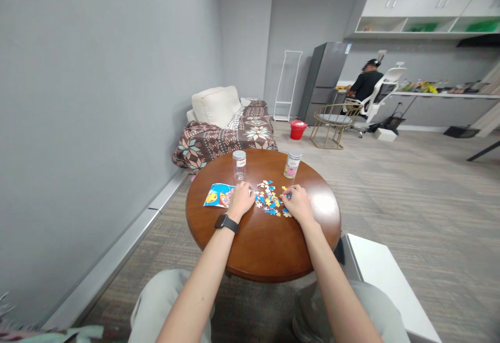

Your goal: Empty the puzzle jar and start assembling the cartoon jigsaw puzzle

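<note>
Loose jigsaw puzzle pieces [269, 202], mostly blue, yellow and pink, lie in a heap on the round brown table [269, 249]. At the heap's left edge, my left hand [241, 200] rests with curved fingers, thumb apart from them; a dark watch [226, 222] is on that wrist. Part of a colourful picture sheet [217, 195] is covered by this hand. My right hand [299, 204] reaches over the heap's right side, its fingertips among the pieces and blue bits showing between thumb and forefinger. Neither hand shows a clear grip; some fingers are hidden.
Behind my hands stand a clear jar [239, 167] with a silvery lid and a printed can [292, 166]. A white box-like surface [385, 275] is at the right. Farther off are a covered sofa [234, 140], a red bucket [297, 130], and a person [367, 85] seated by the counter.
</note>
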Motion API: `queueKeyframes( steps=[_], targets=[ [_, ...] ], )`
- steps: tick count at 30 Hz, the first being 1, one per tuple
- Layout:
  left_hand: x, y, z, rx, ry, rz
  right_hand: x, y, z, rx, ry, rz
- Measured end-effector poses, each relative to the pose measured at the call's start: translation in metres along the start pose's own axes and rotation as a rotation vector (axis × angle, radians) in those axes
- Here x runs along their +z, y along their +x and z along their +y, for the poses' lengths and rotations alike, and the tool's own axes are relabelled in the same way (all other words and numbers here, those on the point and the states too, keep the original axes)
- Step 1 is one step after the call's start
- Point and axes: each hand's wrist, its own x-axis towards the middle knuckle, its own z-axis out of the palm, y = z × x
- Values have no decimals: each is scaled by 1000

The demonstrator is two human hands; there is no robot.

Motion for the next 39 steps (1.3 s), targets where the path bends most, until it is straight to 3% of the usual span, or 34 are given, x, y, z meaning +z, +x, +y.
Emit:
queueKeyframes(
  steps=[5,17,28,39],
  targets=[
    [2,1,-1,1,4,3,3,1,1,-54,25,35],
    [1,1,-1,-6,-7,-2,0,1,-3,-86,70,-15],
    [0,2,0,-4,4,-13,-2,3,-1,-132,227,-10],
    [-2,-1,1,3,2,-2,-1,2,-11,-194,91,-4]
  ],
)
